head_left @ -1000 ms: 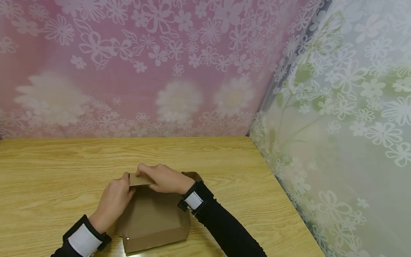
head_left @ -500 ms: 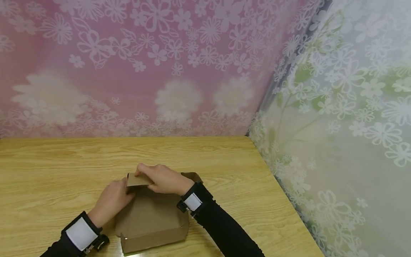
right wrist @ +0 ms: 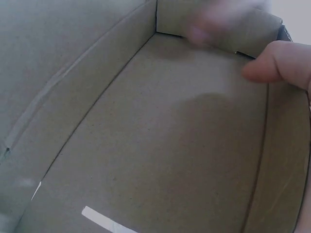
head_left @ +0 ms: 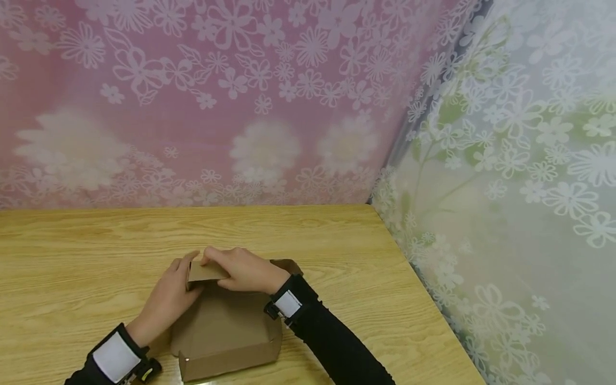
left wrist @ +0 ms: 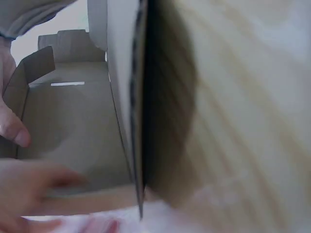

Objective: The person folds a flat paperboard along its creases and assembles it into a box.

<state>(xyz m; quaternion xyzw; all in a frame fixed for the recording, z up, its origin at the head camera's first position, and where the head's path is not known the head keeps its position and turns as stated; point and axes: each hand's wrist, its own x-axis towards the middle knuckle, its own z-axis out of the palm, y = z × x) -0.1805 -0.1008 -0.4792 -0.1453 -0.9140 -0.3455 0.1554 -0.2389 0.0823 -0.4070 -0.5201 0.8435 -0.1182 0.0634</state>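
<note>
An open brown cardboard box [head_left: 236,323] lies on the table, with its flaps and walls partly folded up. My right hand [head_left: 250,272] grips the far wall, its thumb [right wrist: 279,63] showing on the inside in the right wrist view. At the left end, my left hand [head_left: 168,294] holds the corner, thumb inside and fingers outside around the end wall. In the left wrist view the left hand [left wrist: 34,184] is blurred near that end wall. The box's bare floor [left wrist: 73,116] has a narrow bright slot at its other end.
The wood-grain table [head_left: 337,240] reaches back to a pink flowered curtain [head_left: 216,133]. A pale flowered curtain [head_left: 505,214] runs along the table's right edge. A side flap [head_left: 289,264] stands up behind the right wrist.
My left hand slides along the left corner of the box, and its fingers now reach higher and straighter at the far corner. The right hand keeps its grip, nearly still.
</note>
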